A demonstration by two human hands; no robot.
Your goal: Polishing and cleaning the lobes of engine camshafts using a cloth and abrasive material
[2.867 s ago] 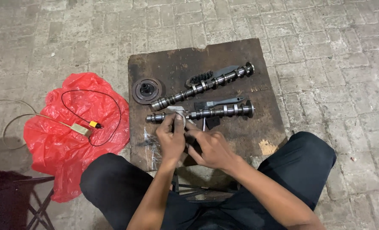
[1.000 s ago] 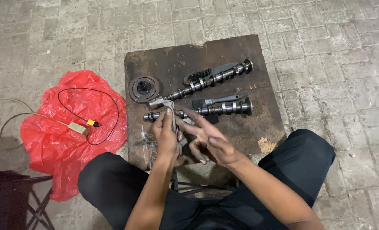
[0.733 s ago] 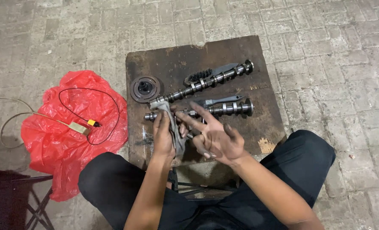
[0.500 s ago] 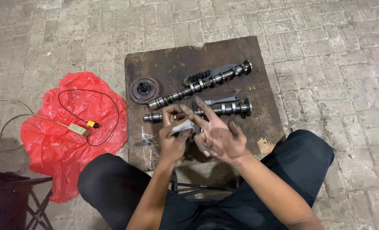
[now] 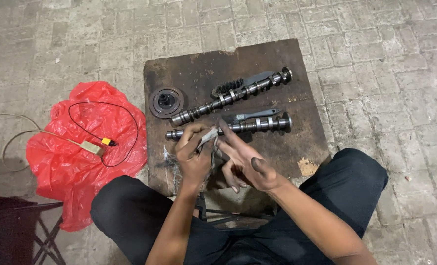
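Observation:
My left hand [image 5: 193, 156] is closed around a small grey metal part [image 5: 207, 137], held just above the near edge of a dark wooden board [image 5: 307, 142]. My right hand [image 5: 247, 162] is beside it with fingers spread, its fingertips touching the part. Right behind my hands lies a camshaft [image 5: 250, 126] across the board. A second camshaft [image 5: 230, 95] lies farther back at a slant. Both hands are smeared with dark grease.
A round dark pulley [image 5: 165, 101] sits at the board's back left. A grey wrench [image 5: 252, 116] and a wire brush [image 5: 228, 86] lie between and behind the camshafts. A red plastic bag [image 5: 81, 162] with a black cable and small yellow device [image 5: 94, 147] lies left on the brick floor.
My hands lifted the small metal part off the near camshaft and drew it back toward me. My left hand turned it while my right hand opened its fingers beside it.

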